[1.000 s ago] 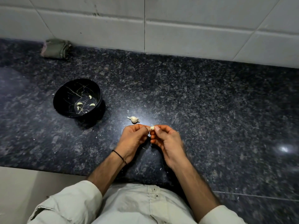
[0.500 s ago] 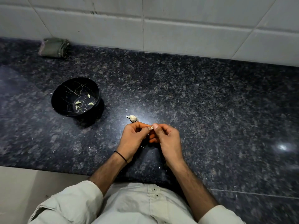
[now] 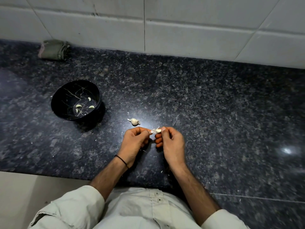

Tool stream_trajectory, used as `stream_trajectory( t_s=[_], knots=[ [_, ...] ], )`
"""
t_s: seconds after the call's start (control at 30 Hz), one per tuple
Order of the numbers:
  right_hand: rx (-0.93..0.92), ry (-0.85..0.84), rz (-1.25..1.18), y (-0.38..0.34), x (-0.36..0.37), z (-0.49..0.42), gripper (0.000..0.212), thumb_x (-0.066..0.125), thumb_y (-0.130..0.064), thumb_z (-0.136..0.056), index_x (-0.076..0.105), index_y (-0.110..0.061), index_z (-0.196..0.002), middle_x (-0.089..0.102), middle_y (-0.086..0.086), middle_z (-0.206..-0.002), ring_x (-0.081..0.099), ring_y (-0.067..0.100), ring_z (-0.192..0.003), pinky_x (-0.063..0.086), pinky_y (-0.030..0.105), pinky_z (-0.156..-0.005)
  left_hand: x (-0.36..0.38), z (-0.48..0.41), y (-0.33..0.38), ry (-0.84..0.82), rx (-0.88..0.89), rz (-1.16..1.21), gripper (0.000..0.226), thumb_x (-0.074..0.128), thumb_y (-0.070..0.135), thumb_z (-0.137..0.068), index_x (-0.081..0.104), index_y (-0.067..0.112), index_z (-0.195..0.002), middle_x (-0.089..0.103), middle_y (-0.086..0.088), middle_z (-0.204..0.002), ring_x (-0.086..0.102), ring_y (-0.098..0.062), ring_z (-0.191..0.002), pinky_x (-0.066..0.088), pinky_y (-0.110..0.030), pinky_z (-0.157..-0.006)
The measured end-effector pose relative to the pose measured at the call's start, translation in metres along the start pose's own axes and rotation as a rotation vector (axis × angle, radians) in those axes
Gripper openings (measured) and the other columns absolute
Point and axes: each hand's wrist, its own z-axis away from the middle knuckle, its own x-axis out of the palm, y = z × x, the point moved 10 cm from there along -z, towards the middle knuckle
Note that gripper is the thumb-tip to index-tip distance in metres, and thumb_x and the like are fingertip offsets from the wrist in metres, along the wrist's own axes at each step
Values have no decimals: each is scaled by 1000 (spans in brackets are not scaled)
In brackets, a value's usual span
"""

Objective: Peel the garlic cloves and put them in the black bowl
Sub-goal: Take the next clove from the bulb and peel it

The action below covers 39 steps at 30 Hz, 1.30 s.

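Note:
Over the dark granite counter, my left hand (image 3: 135, 142) and my right hand (image 3: 170, 142) hold one garlic clove (image 3: 157, 130) between them. The right thumb and fingers pinch the clove. The left fingertips pinch a flap of its papery skin (image 3: 152, 131), which stands partly off the clove. A small garlic bulb (image 3: 134, 121) lies on the counter just beyond my left hand. The black bowl (image 3: 57, 103) stands to the far left of the hands and has several peeled cloves (image 3: 78, 106) on its bottom.
A folded green cloth (image 3: 54, 50) lies at the back left against the white tiled wall (image 3: 181, 25). Small bits of garlic skin (image 3: 144, 151) are scattered on the counter under and around the hands. The counter's front edge (image 3: 41, 173) runs at lower left.
The hands have drawn slightly apart, and the skin now stands peeled away from the clove between them. The bulb and the bowl have not moved.

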Motion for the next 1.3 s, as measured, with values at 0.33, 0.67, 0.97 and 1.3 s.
stream_trajectory(
  t_s=[0.33,0.67,0.97,1.3],
  knots=[
    [29,75,197,5,-11,2,27,44,-39,-82,57,-24,-64,58,-4,-57,50,14,-54,46,42,-57,-3,-6,22,76,313,-670,5,74,17,-88,73,16,-83,72,4,-85,66,-11,-81,46,-13,-73],
    [-102,63,210,-7,-17,4,30,56,-36,-99,56,-20,-74,53,-8,-63,42,3,-54,38,30,-57,11,1,39,22,483,-654,13,83,10,-78,71,12,-80,64,7,-76,57,0,-69,39,-7,-64],
    [-71,13,-88,0,-11,2,15,49,-7,-101,60,-15,-98,67,-3,-81,59,5,-65,50,24,-58,14,8,37,-49,483,-517,28,58,-7,-92,76,13,-101,74,5,-90,69,3,-82,48,-9,-78],
    [-64,-9,-252,-4,-8,1,6,60,-6,-97,61,-5,-91,68,7,-69,62,16,-55,52,28,-51,22,8,32,-103,378,-311,7,73,13,-89,77,13,-94,76,2,-89,66,-7,-74,51,-21,-71]
  ],
)
